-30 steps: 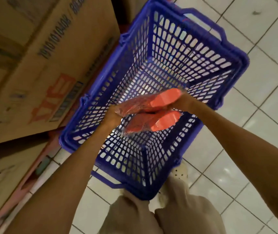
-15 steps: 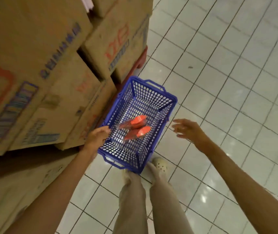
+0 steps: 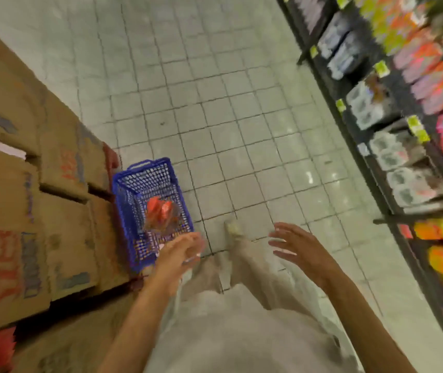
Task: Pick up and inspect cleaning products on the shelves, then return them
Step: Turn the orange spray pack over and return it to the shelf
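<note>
A blue plastic basket [image 3: 129,184] stands on the tiled floor beside stacked cartons. Two orange-red product packs [image 3: 159,211] lie inside it. My left hand [image 3: 178,253] hovers over the basket's near end with fingers spread and nothing in it. My right hand [image 3: 299,247] is held out over the floor to the right, open and empty. Shelves [image 3: 392,146] with packaged products run along the right side; the picture is blurred by motion.
Brown cartons [image 3: 35,211] are stacked along the left, close against the basket. The tiled aisle floor [image 3: 215,109] stretches ahead between cartons and shelves. My legs in light trousers and one shoe [image 3: 232,228] show at the bottom centre.
Both hands held the orange packs in the basket, then let go and drew back. The view has risen and swung right, bringing the shelves into sight.
</note>
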